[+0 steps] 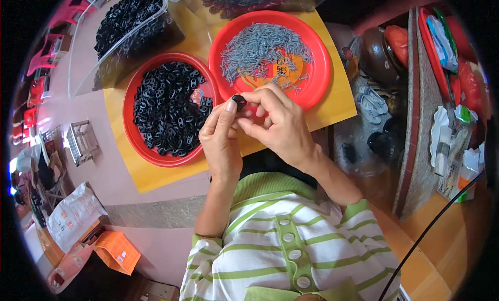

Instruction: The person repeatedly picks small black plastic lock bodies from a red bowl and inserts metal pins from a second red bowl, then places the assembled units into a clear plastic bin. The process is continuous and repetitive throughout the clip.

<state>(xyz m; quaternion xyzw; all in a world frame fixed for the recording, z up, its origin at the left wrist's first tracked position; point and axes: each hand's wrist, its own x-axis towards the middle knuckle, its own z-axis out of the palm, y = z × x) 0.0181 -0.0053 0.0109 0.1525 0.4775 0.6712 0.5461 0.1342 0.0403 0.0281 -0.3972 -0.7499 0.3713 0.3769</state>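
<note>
Between the thumb and fingers of my left hand [222,137] is a small black plastic piece [239,101] with a rounded end, held over the gap between two red plates. My right hand [278,123] meets it from the other side, index fingertip against the piece and the remaining fingers curled in. Whatever those curled fingers may hold is hidden. Many similar black pieces with holes [167,106] fill the left red plate [136,150]. Grey screws [262,43] are heaped in the right red plate [321,75], with a few scattered near its front.
Yellow board [150,180] lies under both plates. A clear plastic bin [86,72] of black pieces stands behind the left plate, and another container [249,0] is at the back. To the right are a brown jar [378,54] and a stone ledge [416,124] holding packages.
</note>
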